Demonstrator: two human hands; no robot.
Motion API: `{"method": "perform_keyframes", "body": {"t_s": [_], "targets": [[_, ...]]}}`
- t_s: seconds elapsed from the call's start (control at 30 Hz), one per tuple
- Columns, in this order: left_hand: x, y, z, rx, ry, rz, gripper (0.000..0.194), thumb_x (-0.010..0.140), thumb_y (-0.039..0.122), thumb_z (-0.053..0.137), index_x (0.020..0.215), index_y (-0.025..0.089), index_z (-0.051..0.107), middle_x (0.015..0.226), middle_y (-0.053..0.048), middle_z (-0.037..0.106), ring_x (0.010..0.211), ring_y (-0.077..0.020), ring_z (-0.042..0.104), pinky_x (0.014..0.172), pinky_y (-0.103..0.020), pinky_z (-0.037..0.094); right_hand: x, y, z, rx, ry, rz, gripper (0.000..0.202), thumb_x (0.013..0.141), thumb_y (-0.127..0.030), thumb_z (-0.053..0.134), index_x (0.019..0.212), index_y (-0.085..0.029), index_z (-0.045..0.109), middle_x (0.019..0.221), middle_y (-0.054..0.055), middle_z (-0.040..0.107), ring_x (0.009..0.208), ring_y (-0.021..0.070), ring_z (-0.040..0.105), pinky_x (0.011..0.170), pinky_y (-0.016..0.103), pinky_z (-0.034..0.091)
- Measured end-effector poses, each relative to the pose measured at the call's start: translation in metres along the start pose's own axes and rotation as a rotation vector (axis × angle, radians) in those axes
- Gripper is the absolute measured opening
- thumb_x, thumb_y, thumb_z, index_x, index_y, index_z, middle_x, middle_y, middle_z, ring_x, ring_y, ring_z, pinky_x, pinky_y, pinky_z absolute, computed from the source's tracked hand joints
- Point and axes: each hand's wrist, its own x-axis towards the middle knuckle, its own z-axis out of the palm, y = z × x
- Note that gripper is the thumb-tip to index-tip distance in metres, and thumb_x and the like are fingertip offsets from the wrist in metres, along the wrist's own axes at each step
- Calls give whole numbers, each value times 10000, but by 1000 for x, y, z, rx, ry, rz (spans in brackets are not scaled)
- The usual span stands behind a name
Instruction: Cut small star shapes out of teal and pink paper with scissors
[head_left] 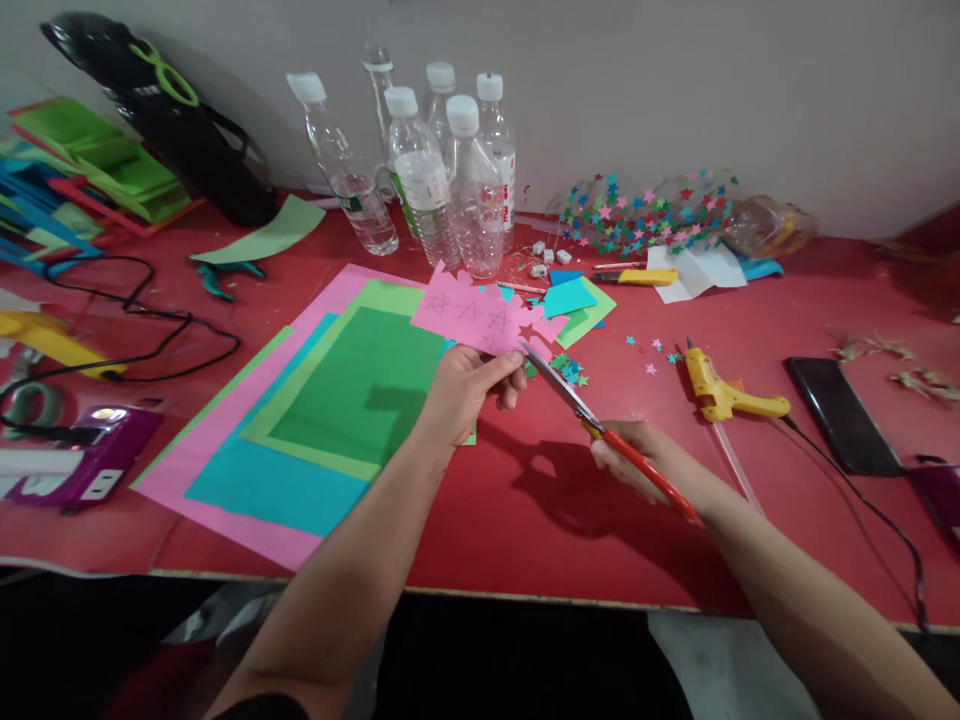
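Note:
In my left hand (469, 390), a pink sheet of paper (457, 318) is pinched between thumb and fingers. Several stars are drawn on it in pencil, and its right and upper edges are cut ragged. My right hand (637, 455) is closed round the red-handled scissors (574, 395), whose blade tips meet the lower right edge of the pink paper. Small green and blue paper stars (566, 370) lie on the red table just beyond the blades. Blue and light green paper pieces (570, 298) rest behind the pink sheet.
Coloured sheets (300, 500) are stacked at my left. Plastic bottles (424, 185) stand along the wall, beside a clear bottle covered with stars (645, 215). To the right are a yellow glue gun (720, 388) with its cord and a black phone (844, 415). A yellow cutter (649, 277) lies behind.

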Motion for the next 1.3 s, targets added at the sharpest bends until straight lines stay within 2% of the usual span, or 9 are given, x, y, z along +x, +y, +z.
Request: {"method": "perform_keyframes", "body": {"t_s": [0.13, 0.4, 0.8, 1.3], "targets": [[0, 2, 1, -18, 10, -9, 212, 730, 283, 665, 585, 132, 628, 513, -4, 599, 367, -52, 471, 388, -200, 359, 0, 2, 1, 15, 2, 6, 453, 885, -599, 451, 685, -192, 452, 497, -65, 361, 409, 68, 299, 421, 231, 216], [1, 5, 3, -105, 78, -39, 188, 673, 267, 715, 653, 140, 578, 542, 11, 627, 364, -46, 477, 377, -180, 351, 2, 2, 3, 34, 3, -6, 454, 853, -613, 495, 681, -195, 446, 486, -64, 377, 404, 69, 300, 418, 232, 211], [0, 7, -1, -66, 35, -23, 193, 700, 251, 691, 616, 144, 554, 517, 22, 600, 340, -40, 466, 346, -177, 305, 2, 0, 1, -23, 3, 26, 465, 844, -618, 496, 664, -196, 421, 507, -59, 366, 428, 69, 305, 414, 225, 209], [1, 6, 0, -76, 38, -29, 197, 701, 243, 687, 607, 139, 549, 508, 24, 599, 333, -33, 461, 340, -167, 293, 4, 1, 2, -3, -7, 20, 442, 845, -584, 517, 651, -204, 400, 464, -66, 362, 382, 60, 293, 385, 221, 188]]}}
